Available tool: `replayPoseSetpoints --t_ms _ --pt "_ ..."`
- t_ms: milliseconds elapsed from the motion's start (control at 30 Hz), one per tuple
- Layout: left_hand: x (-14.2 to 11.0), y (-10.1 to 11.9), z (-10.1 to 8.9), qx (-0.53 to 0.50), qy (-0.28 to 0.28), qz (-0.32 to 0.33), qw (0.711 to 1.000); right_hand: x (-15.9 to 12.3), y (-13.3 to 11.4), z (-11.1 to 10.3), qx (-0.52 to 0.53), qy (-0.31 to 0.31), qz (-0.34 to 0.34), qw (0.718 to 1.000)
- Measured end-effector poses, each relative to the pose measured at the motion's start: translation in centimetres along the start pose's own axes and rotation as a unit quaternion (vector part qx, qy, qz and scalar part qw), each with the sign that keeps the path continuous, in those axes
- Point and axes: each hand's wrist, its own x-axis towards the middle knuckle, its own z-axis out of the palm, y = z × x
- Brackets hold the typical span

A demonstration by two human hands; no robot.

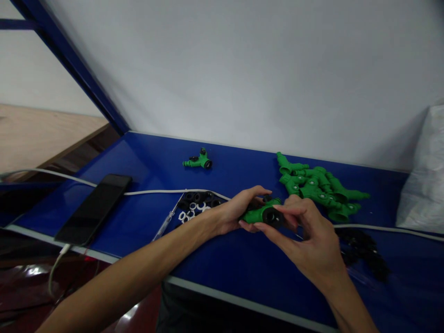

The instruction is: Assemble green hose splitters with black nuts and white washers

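Above the blue tabletop, my left hand [239, 210] is closed round a green hose splitter [255, 215]. The thumb and fingers of my right hand [308, 236] pinch the black ring [272, 216] at the splitter's open end, which faces me. Part of the splitter's body is covered by my fingers. Behind my left wrist lie black rings [197, 197] and white rings [189, 213]. To the right sits a pile of green splitter bodies [317, 185]. A green splitter with black fittings [198, 160] lies by itself farther back.
A black phone [94, 208] with a white cable plugged in lies at the left. Near it is a clear-handled screwdriver [164, 224]. A white cable [163, 191] crosses the blue table [222, 263]. Black parts [364, 252] and a white bag [425, 175] are at the right.
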Motion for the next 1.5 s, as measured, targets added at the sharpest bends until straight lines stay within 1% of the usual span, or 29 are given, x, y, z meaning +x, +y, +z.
replayPoseSetpoints --t_ms 67,133,233,300,400,567,633,767,833,933,1033,1100,1200,1267,1333,1367,1433,1500 --pt "-0.1 0.1 0.0 -0.005 -0.004 0.005 1.0 0.1 -0.2 -0.2 -0.013 -0.009 -0.004 1.0" --pt "-0.2 0.3 0.1 -0.006 -0.014 0.005 1.0 0.2 -0.4 -0.5 -0.024 -0.031 -0.015 0.999" --pt "-0.3 0.5 0.2 -0.001 -0.03 -0.01 0.999 0.3 -0.6 -0.9 -0.029 -0.071 -0.036 0.996" --pt "-0.3 0.5 0.1 -0.003 -0.03 -0.015 0.999 0.2 -0.6 -1.1 -0.026 -0.086 -0.042 0.995" --pt "-0.2 0.4 0.0 -0.007 -0.03 -0.01 0.999 0.1 -0.3 -1.2 -0.025 -0.086 -0.04 0.995" --pt "0.0 0.1 -0.2 -0.016 -0.053 0.014 0.998 0.2 0.0 -0.9 -0.048 -0.064 -0.044 0.996" --pt "0.0 0.0 -0.1 -0.02 -0.043 0.024 0.999 0.2 0.1 -0.8 -0.063 -0.05 -0.057 0.995" --pt "-0.3 0.0 0.5 -0.017 -0.006 0.058 0.998 0.0 0.4 -0.6 -0.118 -0.012 -0.094 0.989" --pt "-0.6 0.1 0.9 -0.007 0.027 0.086 0.996 0.0 0.5 -0.5 -0.138 0.005 -0.099 0.985" --pt "-0.9 0.2 1.3 0.033 0.098 0.139 0.985 -0.1 0.6 -0.3 -0.146 0.015 -0.086 0.985" --pt "-1.0 0.1 1.4 0.082 0.152 0.201 0.964 -0.2 0.6 -0.1 -0.136 0.024 -0.048 0.989" --pt "-0.9 -0.1 1.2 0.104 0.177 0.241 0.949 -0.4 0.7 0.1 -0.105 0.024 0.003 0.994" --pt "-1.0 -0.5 1.1 0.135 0.205 0.299 0.922 -0.5 0.5 0.6 -0.009 0.017 0.104 0.994" --pt "-1.1 -0.6 1.1 0.162 0.212 0.338 0.903 -0.4 0.3 0.8 0.075 0.021 0.165 0.983" --pt "-1.4 -0.5 1.3 0.195 0.218 0.371 0.881 -0.1 0.0 0.8 0.165 0.022 0.219 0.961" --pt "-1.5 -0.5 1.3 0.213 0.223 0.385 0.87 0.1 -0.2 0.8 0.212 0.018 0.247 0.945" --pt "-1.8 -0.4 1.4 0.241 0.231 0.4 0.853 0.5 -0.4 0.6 0.301 0.005 0.306 0.903" --pt "-1.9 -0.3 1.5 0.26 0.234 0.402 0.846 0.8 -0.5 0.4 0.368 -0.01 0.362 0.856"
